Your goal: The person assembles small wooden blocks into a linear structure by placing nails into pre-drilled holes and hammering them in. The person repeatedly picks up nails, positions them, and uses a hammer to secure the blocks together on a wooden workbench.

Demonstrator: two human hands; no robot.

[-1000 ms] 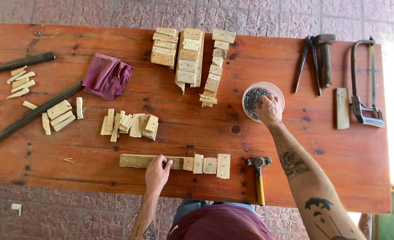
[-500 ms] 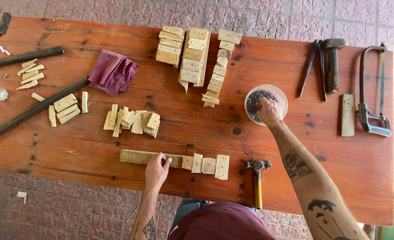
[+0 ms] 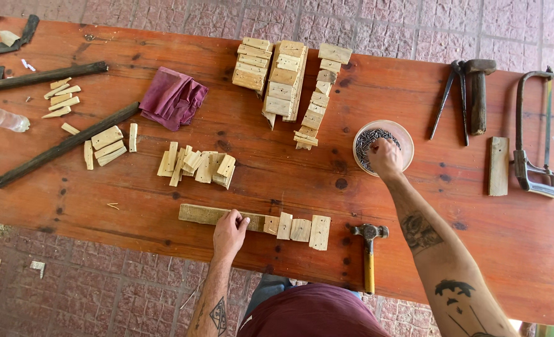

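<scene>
Nothing much shifts over the last second: the right hand [image 3: 384, 157] stays dipped in the bowl of nails [image 3: 383, 145] with fingers pinched, while the left hand [image 3: 229, 232] keeps pressing flat on the wooden strip [image 3: 217, 215] near the table [image 3: 133, 206] edge, hammer [image 3: 368, 254] waiting alongside.

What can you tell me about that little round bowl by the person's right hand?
The bowl is round, shallow and pale, perhaps plastic, with a pinkish rim. It holds a heap of small dark metal nails. It sits upright on the wooden table, right of the stacked wood pieces and left of the pincers. The right hand reaches into it, fingers among the nails.
</scene>
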